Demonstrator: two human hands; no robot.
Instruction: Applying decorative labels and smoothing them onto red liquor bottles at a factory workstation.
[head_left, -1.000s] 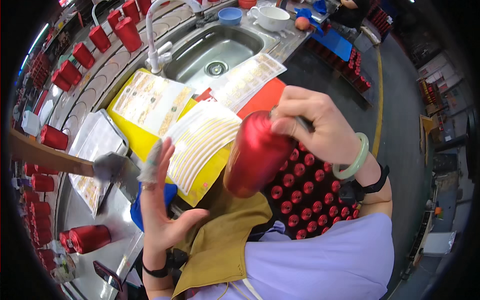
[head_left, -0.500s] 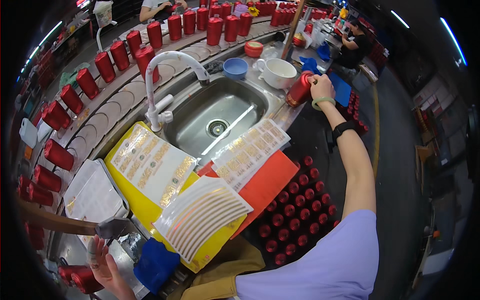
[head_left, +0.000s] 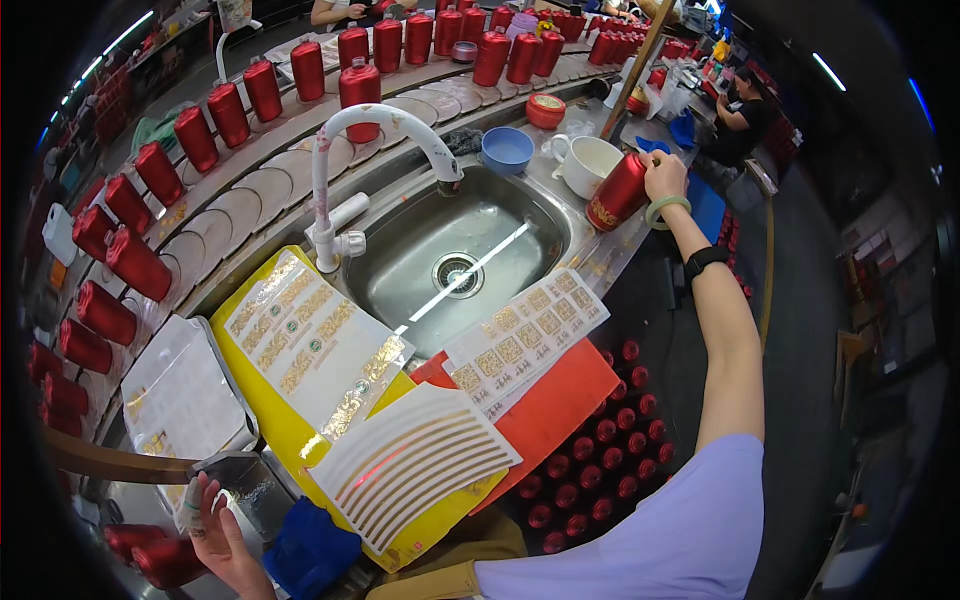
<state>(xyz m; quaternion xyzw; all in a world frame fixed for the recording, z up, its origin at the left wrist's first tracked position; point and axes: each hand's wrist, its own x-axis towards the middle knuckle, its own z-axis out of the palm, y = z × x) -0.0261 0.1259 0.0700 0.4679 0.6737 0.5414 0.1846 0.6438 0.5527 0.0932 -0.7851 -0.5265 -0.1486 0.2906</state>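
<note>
Right hand (head_left: 664, 178) stretched far past sink (head_left: 455, 262), fingers closed round red can (head_left: 618, 191), can tilted on counter at sink's far right corner, just beside white cup (head_left: 592, 164); left hand (head_left: 222, 536) near side of sink, fingers spread open, touching small metal tray (head_left: 245, 487); blue cloth (head_left: 312, 548) beside it.

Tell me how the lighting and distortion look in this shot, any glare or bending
Head view: strong fisheye, so the curved shelf of red cans and counter edges bow toward a black rim; a bright streak of glare crosses the steel sink; the right hand on a red can is sharp; the left hand sits low, near the dim corner.
</note>
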